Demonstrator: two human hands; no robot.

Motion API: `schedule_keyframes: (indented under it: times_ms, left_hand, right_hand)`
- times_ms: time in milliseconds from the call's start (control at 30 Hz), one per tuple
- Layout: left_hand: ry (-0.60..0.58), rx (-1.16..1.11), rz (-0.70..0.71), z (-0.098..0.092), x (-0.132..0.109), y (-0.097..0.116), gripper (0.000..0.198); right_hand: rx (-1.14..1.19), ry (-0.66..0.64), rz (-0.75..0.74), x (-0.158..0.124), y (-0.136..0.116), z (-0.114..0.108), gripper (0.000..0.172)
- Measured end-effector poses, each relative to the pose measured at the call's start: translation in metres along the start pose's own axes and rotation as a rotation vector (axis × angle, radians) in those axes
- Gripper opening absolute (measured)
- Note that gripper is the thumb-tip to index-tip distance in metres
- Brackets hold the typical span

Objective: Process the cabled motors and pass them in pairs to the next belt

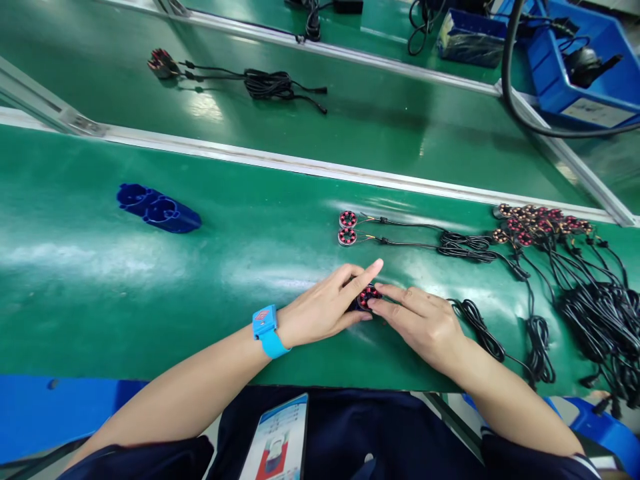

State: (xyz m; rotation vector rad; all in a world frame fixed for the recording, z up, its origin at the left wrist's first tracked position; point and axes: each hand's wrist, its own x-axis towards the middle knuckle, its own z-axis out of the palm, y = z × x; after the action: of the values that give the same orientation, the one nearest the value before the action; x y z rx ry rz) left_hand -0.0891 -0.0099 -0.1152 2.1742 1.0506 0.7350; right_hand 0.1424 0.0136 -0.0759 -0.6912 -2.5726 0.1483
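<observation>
My left hand, a blue strap round its wrist, is closed around a dark blue part that it mostly hides; its thumb or forefinger sticks out over the top. At that part sits a motor stator with red coils. The fingertips of my right hand grip the stator from the right. A black cable lies bundled beyond the right wrist. Just above my hands, two more stators with red coils lie side by side, their cables running right.
A blue plastic double-ring holder lies at the left. Copper and red stators are piled at the right above a heap of black cables. A metal rail crosses behind. Further back are a wired stator bundle and a blue bin.
</observation>
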Motion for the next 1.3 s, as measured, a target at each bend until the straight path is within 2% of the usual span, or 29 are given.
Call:
schedule_keyframes:
  times_ms: [133,233,400,500,600,733,867,1000,1133,1300]
  left_hand:
    - [0.031,-0.052,-0.056,0.001,0.0,-0.001,0.102]
    - [0.078,-0.106,-0.069,0.003,0.0,-0.003,0.098]
    - [0.141,-0.088,-0.036,0.002,0.001,-0.005,0.06]
    - [0.108,0.003,0.021,-0.001,0.001,-0.003,0.035]
    - [0.143,0.122,0.081,-0.003,0.0,0.0,0.029]
    - [0.257,0.228,0.065,-0.001,-0.003,0.005,0.028]
    - [0.195,0.318,0.013,-0.001,-0.002,0.004,0.033]
    - [0.147,0.292,0.126,-0.002,0.001,-0.001,0.031]
    - [0.103,0.245,0.125,-0.003,0.002,-0.003,0.029]
    - [0.109,0.326,0.033,-0.003,0.0,0.001,0.027]
  right_hand:
    - [-0.038,-0.037,0.038,0.004,-0.006,0.0,0.02]
    - [-0.043,-0.095,0.066,0.007,-0.004,-0.002,0.02]
    - [0.037,-0.334,0.217,0.001,0.016,-0.019,0.046]
    - [0.114,-0.429,0.291,-0.003,0.027,-0.028,0.034]
    - [0.21,-0.392,0.336,-0.003,0.029,-0.032,0.02]
    - [0.332,-0.287,0.385,0.002,0.026,-0.031,0.017]
    - [0.389,-0.207,0.43,0.004,0.027,-0.022,0.014]
    - [0.42,-0.123,0.416,0.008,0.026,-0.012,0.019]
    - [0.465,-0.126,0.434,0.013,0.022,-0.009,0.02]
    - [0.661,-0.213,0.611,0.012,0.018,-0.003,0.018]
